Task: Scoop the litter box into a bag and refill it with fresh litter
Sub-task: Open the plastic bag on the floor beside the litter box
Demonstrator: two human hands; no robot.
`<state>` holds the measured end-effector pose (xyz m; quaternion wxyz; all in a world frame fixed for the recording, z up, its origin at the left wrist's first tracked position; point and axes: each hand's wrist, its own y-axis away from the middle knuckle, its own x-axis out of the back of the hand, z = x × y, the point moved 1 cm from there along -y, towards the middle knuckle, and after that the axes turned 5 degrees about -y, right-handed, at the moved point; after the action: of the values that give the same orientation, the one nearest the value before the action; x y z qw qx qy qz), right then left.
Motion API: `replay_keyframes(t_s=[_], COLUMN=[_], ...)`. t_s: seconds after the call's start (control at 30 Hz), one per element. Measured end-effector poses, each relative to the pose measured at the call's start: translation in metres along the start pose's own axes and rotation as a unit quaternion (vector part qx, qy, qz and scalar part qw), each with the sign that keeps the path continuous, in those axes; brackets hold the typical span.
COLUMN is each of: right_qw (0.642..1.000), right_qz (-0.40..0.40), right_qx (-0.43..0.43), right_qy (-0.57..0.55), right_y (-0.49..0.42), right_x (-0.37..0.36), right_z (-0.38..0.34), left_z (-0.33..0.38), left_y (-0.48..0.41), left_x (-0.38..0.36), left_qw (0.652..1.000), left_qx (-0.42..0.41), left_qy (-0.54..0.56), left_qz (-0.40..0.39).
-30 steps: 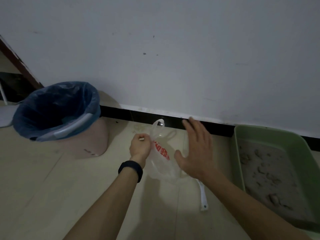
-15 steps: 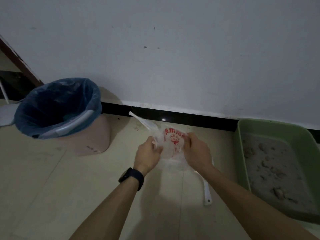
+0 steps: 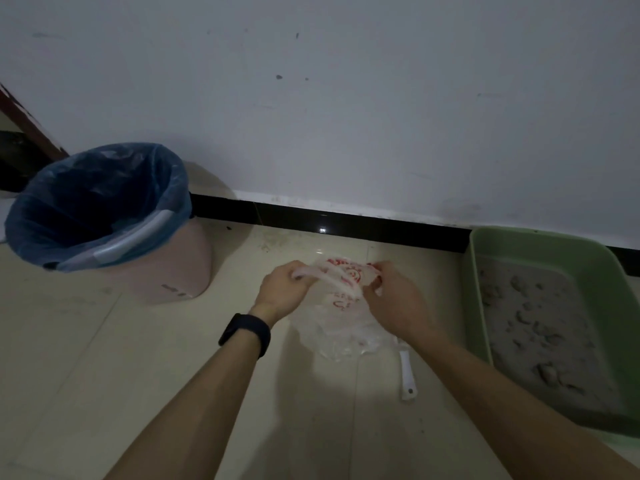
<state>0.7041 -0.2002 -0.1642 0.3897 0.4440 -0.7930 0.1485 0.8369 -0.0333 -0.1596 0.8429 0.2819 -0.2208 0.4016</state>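
A thin white plastic bag (image 3: 341, 327) with red print hangs above the floor between my hands. My left hand (image 3: 282, 289) pinches its top edge on the left, and my right hand (image 3: 394, 299) grips the top on the right, so the top is stretched between them. The green litter box (image 3: 485, 258) stands on the floor at the right, filled with grey litter (image 3: 540, 323) that has clumps in it. A white scoop handle (image 3: 407, 375) lies on the floor under the bag; its head is hidden by the bag.
A pink bin (image 3: 180, 268) lined with a blue bag (image 3: 97, 199) stands at the left by the wall. A black skirting board (image 3: 311, 220) runs along the white wall. Pale floor tiles (image 3: 104, 375) lie open in the foreground.
My right hand, open a second ago, took hold of the bag. Both hands now pull the bag's top apart, slightly wider than half a second ago.
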Motion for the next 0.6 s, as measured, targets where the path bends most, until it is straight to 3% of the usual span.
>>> replay_keyframes(t_s=[0.07,0.13,0.2,0.23,0.37,0.4,0.47,0.53,0.6], right_qw=[0.997,0.989,0.981,0.979,0.981,0.984,0.987,0.985,0.978], right_qz=[-0.039,-0.076,-0.093,-0.095,-0.09,-0.087,-0.075,-0.04,0.0], right_qx=[0.056,0.077,0.061,0.045,-0.012,-0.014,-0.003,0.026,0.088], right_qy=[0.042,0.105,0.157,0.176,0.17,0.152,0.141,0.165,0.19], right_y=[0.004,0.006,0.006,0.006,-0.001,-0.004,-0.007,-0.009,-0.007], right_x=[-0.006,-0.011,-0.015,-0.018,-0.024,-0.025,-0.028,-0.032,-0.037], right_z=[0.002,0.01,0.022,0.029,0.035,0.032,0.023,0.016,0.01], left_z=[-0.003,-0.018,-0.04,-0.049,-0.055,-0.049,-0.037,-0.021,-0.012], left_y=[-0.004,-0.006,-0.005,-0.003,0.008,0.012,0.017,0.023,0.024], left_x=[0.003,0.011,0.017,0.018,0.014,0.014,0.02,0.024,0.017], left_qw=[0.985,0.928,0.881,0.874,0.926,0.943,0.967,0.929,0.866], left_qx=[0.09,0.208,0.276,0.293,0.262,0.232,0.102,-0.11,-0.29], left_qy=[0.121,0.274,0.339,0.343,0.266,0.229,0.087,-0.126,-0.295], left_qz=[0.082,0.146,0.182,0.181,0.061,0.072,0.218,0.329,0.28])
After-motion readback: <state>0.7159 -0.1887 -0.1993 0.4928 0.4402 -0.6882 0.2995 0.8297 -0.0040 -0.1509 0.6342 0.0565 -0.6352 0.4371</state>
